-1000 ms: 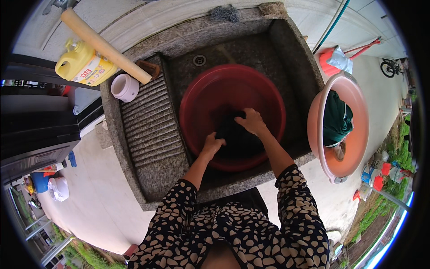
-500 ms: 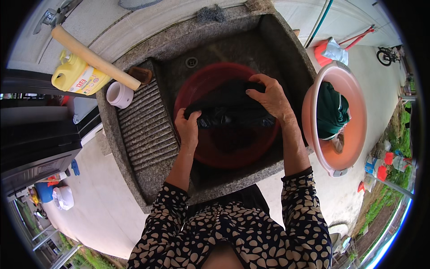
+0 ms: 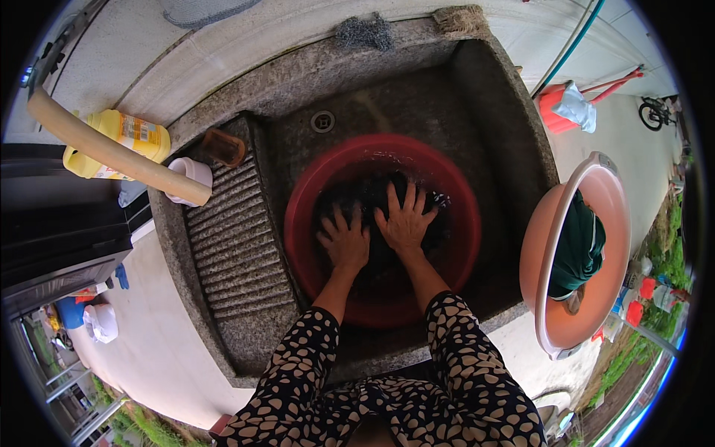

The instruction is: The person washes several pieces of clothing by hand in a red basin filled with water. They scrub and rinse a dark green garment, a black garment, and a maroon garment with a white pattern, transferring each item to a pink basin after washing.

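Both my hands are inside a red basin that stands in a dark stone sink. Under them lies a dark, wet garment, partly sunk in the water. My left hand presses flat on its left part, fingers spread. Close beside it, my right hand also lies flat on the cloth with its fingers apart. Neither hand grips the fabric. How far the garment reaches below the water is hidden.
Left of the basin is a ribbed stone washboard, with a brown soap dish, a white cup and a yellow jug near its far end. A tan hose hangs over them. A pink tub with green clothing stands right.
The dark garment, held up between both hands before, is now down in the basin. My hands have let go, moved closer together and flattened onto it.
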